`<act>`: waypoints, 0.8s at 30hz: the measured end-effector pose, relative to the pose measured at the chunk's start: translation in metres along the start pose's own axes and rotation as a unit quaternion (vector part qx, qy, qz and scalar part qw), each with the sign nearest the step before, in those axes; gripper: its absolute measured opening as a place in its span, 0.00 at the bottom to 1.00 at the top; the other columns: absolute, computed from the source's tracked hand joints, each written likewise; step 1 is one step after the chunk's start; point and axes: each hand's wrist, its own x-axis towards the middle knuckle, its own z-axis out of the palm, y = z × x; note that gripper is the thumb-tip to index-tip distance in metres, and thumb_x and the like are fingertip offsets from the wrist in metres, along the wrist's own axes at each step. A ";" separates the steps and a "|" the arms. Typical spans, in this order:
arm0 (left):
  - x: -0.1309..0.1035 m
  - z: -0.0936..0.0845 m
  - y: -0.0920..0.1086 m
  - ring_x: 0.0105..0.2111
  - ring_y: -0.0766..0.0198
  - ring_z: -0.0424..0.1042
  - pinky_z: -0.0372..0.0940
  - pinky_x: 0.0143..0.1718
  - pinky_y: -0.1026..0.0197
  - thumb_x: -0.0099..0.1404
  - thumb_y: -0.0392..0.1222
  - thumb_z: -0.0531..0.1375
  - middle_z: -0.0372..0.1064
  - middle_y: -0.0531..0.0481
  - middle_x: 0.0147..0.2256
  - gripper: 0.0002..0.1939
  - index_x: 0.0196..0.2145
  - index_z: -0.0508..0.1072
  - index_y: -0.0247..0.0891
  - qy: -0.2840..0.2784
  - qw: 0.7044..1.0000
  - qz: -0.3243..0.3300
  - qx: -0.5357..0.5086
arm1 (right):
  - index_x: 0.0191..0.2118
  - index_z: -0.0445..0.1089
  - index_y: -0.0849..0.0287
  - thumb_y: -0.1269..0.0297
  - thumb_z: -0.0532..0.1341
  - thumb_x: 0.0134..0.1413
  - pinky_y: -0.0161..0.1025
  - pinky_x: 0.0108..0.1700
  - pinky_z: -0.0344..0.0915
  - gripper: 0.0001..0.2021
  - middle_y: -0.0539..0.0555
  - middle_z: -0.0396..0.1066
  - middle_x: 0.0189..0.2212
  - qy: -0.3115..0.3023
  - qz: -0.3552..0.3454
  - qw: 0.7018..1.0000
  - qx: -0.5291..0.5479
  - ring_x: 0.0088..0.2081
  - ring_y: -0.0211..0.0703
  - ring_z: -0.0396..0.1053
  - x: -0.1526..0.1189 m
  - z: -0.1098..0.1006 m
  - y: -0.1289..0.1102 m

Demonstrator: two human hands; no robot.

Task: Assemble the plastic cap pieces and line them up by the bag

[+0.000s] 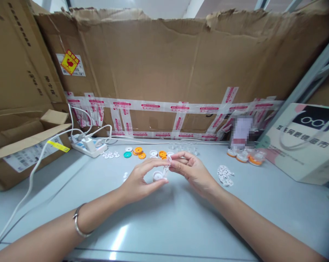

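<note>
Between my two hands a thin white perforated disc (166, 170) is held up edge-on, a little above the table. My left hand (142, 180) has its thumb at the lower edge and its fingers at the upper edge. The fingertips of my right hand (193, 170) pinch the disc's upper right side. Just behind my left thumb lies a white round cap (157, 176), partly hidden. Farther back are orange discs (138, 150), a teal disc (127, 154) and white rings (153, 153). More white perforated pieces (224, 174) lie in a pile right of my right hand.
Small white parts (109, 155) lie near a power strip (90, 147) at back left. An open carton (24, 145) stands left. Clear domed pieces with orange bases (255, 158) and a paper bag (303, 145) are at right. A large cardboard sheet (159, 65) walls the back.
</note>
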 end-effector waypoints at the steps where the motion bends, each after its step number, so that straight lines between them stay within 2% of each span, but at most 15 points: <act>1: -0.001 0.001 0.001 0.47 0.61 0.67 0.61 0.50 0.57 0.58 0.36 0.61 0.69 0.48 0.47 0.20 0.49 0.66 0.43 0.008 1.000 -0.008 -0.003 | 0.32 0.68 0.58 0.63 0.70 0.36 0.40 0.43 0.67 0.14 0.49 0.75 0.27 0.006 -0.002 1.000 0.001 0.32 0.37 0.72 -0.001 0.001 0.000; 6: -0.003 0.003 0.004 0.43 0.60 0.68 0.65 0.45 0.55 0.58 0.37 0.61 0.69 0.46 0.45 0.19 0.48 0.66 0.42 0.101 0.991 -0.080 -0.027 | 0.34 0.68 0.56 0.64 0.69 0.38 0.38 0.44 0.66 0.14 0.49 0.75 0.31 -0.002 -0.010 1.000 0.018 0.35 0.37 0.72 -0.008 0.007 -0.005; 8: -0.004 0.003 0.005 0.43 0.60 0.67 0.64 0.45 0.54 0.58 0.37 0.61 0.68 0.45 0.46 0.19 0.49 0.67 0.42 0.116 0.989 -0.085 -0.031 | 0.34 0.69 0.55 0.64 0.69 0.39 0.37 0.45 0.66 0.13 0.49 0.76 0.32 -0.009 -0.002 1.000 0.024 0.36 0.36 0.72 -0.011 0.009 -0.007; 14: -0.003 0.000 0.008 0.44 0.60 0.66 0.62 0.47 0.54 0.58 0.37 0.61 0.67 0.47 0.44 0.20 0.49 0.67 0.44 0.096 0.994 -0.047 0.024 | 0.34 0.71 0.55 0.64 0.69 0.39 0.37 0.44 0.66 0.12 0.50 0.76 0.33 -0.017 0.016 0.999 0.034 0.36 0.36 0.72 -0.014 0.013 -0.007; 18: -0.002 0.000 0.010 0.41 0.62 0.68 0.63 0.45 0.57 0.57 0.37 0.62 0.69 0.48 0.42 0.26 0.53 0.61 0.43 0.122 0.990 -0.060 0.040 | 0.35 0.72 0.55 0.63 0.69 0.39 0.38 0.45 0.66 0.12 0.50 0.76 0.33 -0.017 0.020 0.999 0.022 0.35 0.37 0.72 -0.014 0.013 -0.003; 22: -0.001 -0.001 0.010 0.41 0.62 0.68 0.64 0.44 0.58 0.57 0.36 0.62 0.70 0.48 0.40 0.17 0.45 0.67 0.41 0.105 0.990 -0.016 0.088 | 0.36 0.73 0.55 0.62 0.68 0.40 0.39 0.44 0.66 0.13 0.51 0.76 0.33 -0.027 0.023 0.999 0.010 0.35 0.38 0.72 -0.013 0.012 -0.001; 24: -0.001 -0.002 0.009 0.42 0.62 0.67 0.64 0.44 0.58 0.58 0.36 0.61 0.69 0.48 0.41 0.16 0.46 0.68 0.41 0.093 0.991 0.006 0.100 | 0.35 0.73 0.56 0.62 0.68 0.39 0.40 0.44 0.66 0.13 0.50 0.75 0.30 -0.022 0.034 0.999 0.011 0.33 0.38 0.72 -0.013 0.013 -0.001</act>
